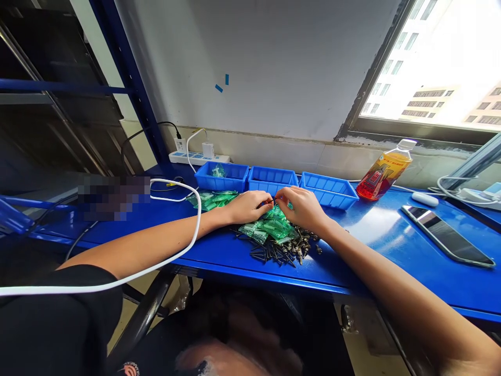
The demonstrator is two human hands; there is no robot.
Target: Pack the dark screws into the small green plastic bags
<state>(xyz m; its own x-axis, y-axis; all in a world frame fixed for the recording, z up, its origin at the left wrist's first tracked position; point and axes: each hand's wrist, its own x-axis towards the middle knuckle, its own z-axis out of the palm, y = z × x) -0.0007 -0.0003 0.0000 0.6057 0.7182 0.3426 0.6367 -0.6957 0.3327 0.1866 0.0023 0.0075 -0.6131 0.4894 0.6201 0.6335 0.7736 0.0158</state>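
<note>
A person seated at a blue table [376,230] is bringing both hands together over a heap of small hardware, near the middle of the table and just in front of its back edge. The left hand [247,207] and the right hand [302,208] are meeting fingertip to fingertip, each one pinching an end of a small dark screw [273,200]. The screw is lying roughly level, its long axis running left to right between the two hands, parallel to the table's back edge. Both hands are closing in a pinch on it, and neither is clearly the nearer; the screw is sitting midway between them.

Directly beneath the hands, a pile of green packets [271,227] is resting on a scatter of dark screws [284,250], which is spreading toward the table's front edge. A second cluster of green packets [213,199] is lying to the left, just beside the left wrist.

Three blue bins are standing in a row along the back edge: the left bin [222,176] is holding one green packet, while the middle bin [273,180] and the right bin [329,190] are showing no contents from this angle. An orange bottle [381,171] is leaning near the back right, and a phone [446,235] is lying flat toward the right end. A white cable [172,256] is looping across the left forearm.
</note>
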